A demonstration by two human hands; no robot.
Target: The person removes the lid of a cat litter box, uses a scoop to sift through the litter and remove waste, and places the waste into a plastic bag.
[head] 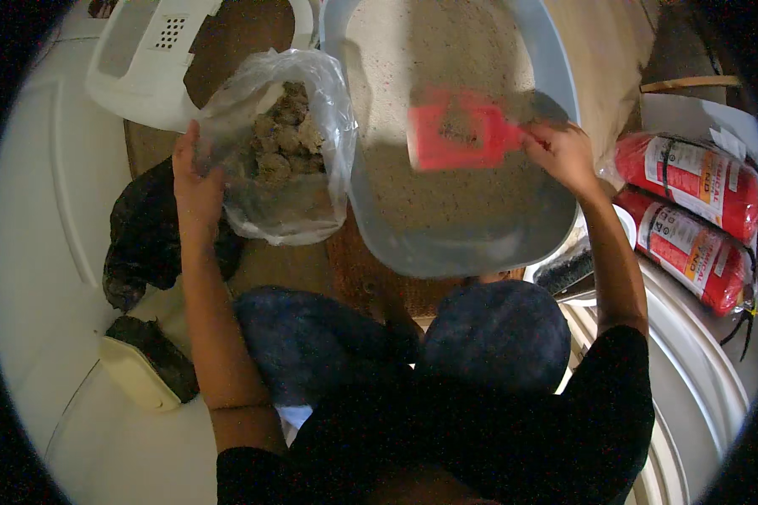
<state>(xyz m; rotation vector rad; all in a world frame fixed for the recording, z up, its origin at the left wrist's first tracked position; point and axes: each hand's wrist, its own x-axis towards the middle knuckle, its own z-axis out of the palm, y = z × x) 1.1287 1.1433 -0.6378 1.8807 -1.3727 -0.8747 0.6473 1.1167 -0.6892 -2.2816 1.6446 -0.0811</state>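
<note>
My left hand (197, 189) grips the near left side of a clear plastic bag (278, 218), whose mouth faces up. Brown clumps of litter (287, 142) lie inside it. In my right hand (563, 154) is the handle of a red plastic litter scoop (494, 136), blurred by motion. The scoop is above the sandy litter (423, 202) in a grey-blue litter tray (404, 252). A few dark bits show through the blur within the scoop's outline; whether it carries litter, I cannot tell. The bag's right edge is beside the tray's left wall.
A white plastic litter-box hood (145, 95) lies at the upper left. Below it are a black plastic bag (145, 233) and a cream-backed brush (139, 372). Two wrapped red fire extinguishers (688, 183) lie at the right, near a dark-bristled brush (565, 271) in a white container.
</note>
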